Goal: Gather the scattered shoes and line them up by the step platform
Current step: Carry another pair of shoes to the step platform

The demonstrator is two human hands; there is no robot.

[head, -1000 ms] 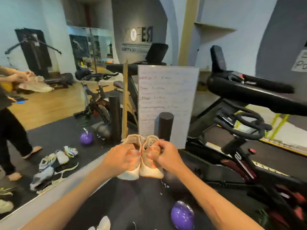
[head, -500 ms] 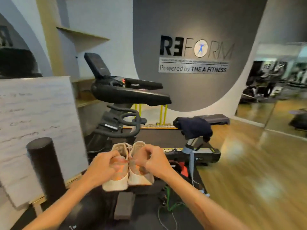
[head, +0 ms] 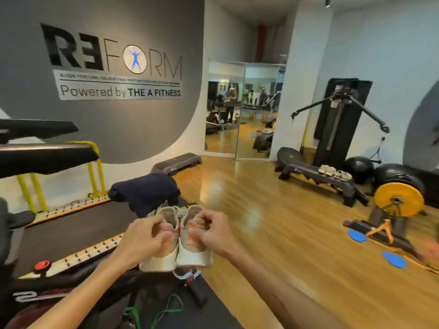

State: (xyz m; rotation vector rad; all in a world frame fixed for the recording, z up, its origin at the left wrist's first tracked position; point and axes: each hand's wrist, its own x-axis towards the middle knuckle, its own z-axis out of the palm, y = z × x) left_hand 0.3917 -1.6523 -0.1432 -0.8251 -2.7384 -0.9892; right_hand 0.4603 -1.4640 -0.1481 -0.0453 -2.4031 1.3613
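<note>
I carry a pair of pale beige sneakers with orange accents, held side by side in front of me, heels toward me. My left hand (head: 145, 238) grips the heel collar of the left sneaker (head: 161, 260). My right hand (head: 209, 233) grips the collar of the right sneaker (head: 193, 256). Across the wooden floor, a dark step platform (head: 306, 170) stands at the right by the cable machine, with several light shoes (head: 335, 172) lined up on its top. A second grey step platform (head: 177, 162) sits against the logo wall.
A treadmill (head: 71, 233) and an exercise bike lie to my left, with a dark cloth (head: 145, 191) draped on the bike. A yellow weight plate (head: 399, 199), blue floor discs (head: 394, 258), black exercise balls (head: 358, 168) and a cable machine (head: 339, 119) stand at the right. Wooden floor (head: 273, 222) stretches between.
My view has swung right, from the whiteboard and mirror to the gym's open floor and the step platform. Both hands keep holding the sneaker pair the same way.
</note>
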